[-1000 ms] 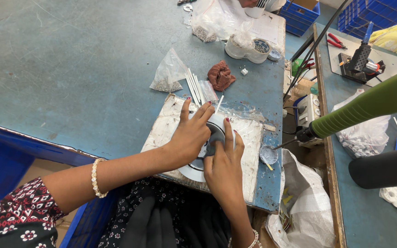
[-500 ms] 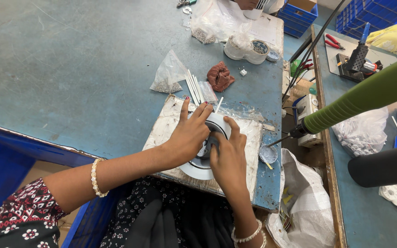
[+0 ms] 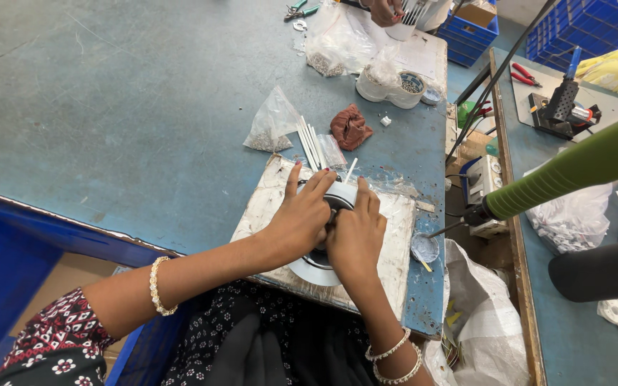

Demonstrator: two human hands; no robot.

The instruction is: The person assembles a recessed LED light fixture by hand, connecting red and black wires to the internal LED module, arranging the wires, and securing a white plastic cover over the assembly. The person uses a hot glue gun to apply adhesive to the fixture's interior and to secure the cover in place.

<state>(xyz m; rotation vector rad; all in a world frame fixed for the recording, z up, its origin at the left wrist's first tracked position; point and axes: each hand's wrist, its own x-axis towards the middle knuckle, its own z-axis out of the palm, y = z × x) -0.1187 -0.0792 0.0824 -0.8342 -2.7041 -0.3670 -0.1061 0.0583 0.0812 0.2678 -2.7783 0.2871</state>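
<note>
A worker's left hand (image 3: 300, 218) and right hand (image 3: 355, 232) press together over a round white and grey fitting (image 3: 321, 266) that sits on a worn, plastic-wrapped board (image 3: 266, 204) at the near edge of a blue-grey workbench (image 3: 109, 107); both hands lie fingers down on the piece, covering its upper half, so whether either hand truly grips it or only pins it flat cannot be told. The fitting lies directly beneath the palms, its pale lower rim showing toward the worker's body, its top edge peeking out past the fingertips beside a thin white stick (image 3: 350, 170). The board lies close to the bench edge, and a hard sideways push risks sliding it, or the fitting, off toward the worker's lap. With the fingers hiding the work, a small part could also slip or seat crooked unseen. A bundle of white sticks (image 3: 309, 143), a clear bag of small parts (image 3: 272, 129) and a crumpled red-brown cloth (image 3: 350, 127) lie just beyond the board, near enough to be knocked. To the right, well apart, a green-handled tool (image 3: 574, 168) points its tip toward a small dish (image 3: 424, 248) just beside the board
</note>
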